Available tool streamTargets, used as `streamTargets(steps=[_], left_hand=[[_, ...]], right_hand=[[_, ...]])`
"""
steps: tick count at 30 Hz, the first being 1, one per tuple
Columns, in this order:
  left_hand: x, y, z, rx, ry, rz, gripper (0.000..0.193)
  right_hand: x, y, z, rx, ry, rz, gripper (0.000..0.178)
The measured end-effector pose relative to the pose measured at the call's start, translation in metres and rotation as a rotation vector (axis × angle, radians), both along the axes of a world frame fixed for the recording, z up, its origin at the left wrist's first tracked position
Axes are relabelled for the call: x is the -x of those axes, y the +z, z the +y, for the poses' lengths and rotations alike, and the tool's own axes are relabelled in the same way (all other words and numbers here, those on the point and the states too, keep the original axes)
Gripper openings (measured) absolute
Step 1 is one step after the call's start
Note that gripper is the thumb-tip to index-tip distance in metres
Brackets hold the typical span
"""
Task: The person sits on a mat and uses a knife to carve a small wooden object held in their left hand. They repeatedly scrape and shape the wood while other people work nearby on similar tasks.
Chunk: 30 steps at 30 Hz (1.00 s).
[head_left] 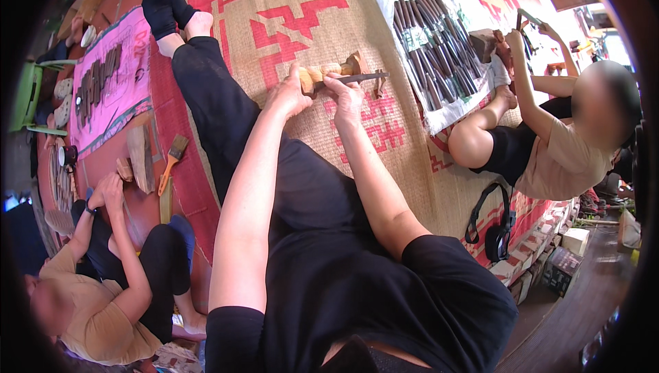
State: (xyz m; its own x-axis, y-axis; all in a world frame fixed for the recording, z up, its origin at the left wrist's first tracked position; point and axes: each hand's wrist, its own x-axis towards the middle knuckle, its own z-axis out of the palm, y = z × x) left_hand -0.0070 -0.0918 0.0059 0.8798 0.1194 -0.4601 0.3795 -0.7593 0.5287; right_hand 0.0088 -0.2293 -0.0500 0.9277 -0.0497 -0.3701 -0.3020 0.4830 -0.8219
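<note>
A woodcarving workshop: rows of chisels on woven floor mats.

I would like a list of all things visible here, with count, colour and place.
wooden carving: one, pale brown, on the mat, held in the left hand
chisel: one, dark metal, in the right hand, against the carving
woven mat: one, tan with red pattern, under everything
carving tools: many, dark, on white cloth, upper right
brush: one, orange handle, left
headphones: one pair, black, right
co-workers: two, lower left and right
left hand: gripping
right hand: gripping
</note>
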Motion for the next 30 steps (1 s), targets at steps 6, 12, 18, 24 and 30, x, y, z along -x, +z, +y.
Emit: streamTargets(steps=[6,12,18,24,30], left_hand=[[0.000,-0.001,0.001,0.013,0.001,0.008,0.101],[0.000,-0.012,0.002,0.001,-0.015,-0.027,0.101],[-0.001,-0.010,0.002,0.029,0.007,0.002,0.101],[0.001,-0.008,0.000,-0.007,-0.010,-0.015,0.102],[0.000,-0.018,0.003,-0.007,-0.009,-0.045,0.103]], right_hand=[[0.002,0.006,0.009,0.037,0.007,0.003,0.019],[-0.007,0.007,0.005,0.045,0.001,-0.043,0.015],[-0.002,0.017,0.015,0.076,0.009,-0.097,0.013],[-0.011,0.010,0.006,0.096,0.003,-0.046,0.012],[-0.007,0.020,0.011,0.109,0.043,-0.074,0.014]])
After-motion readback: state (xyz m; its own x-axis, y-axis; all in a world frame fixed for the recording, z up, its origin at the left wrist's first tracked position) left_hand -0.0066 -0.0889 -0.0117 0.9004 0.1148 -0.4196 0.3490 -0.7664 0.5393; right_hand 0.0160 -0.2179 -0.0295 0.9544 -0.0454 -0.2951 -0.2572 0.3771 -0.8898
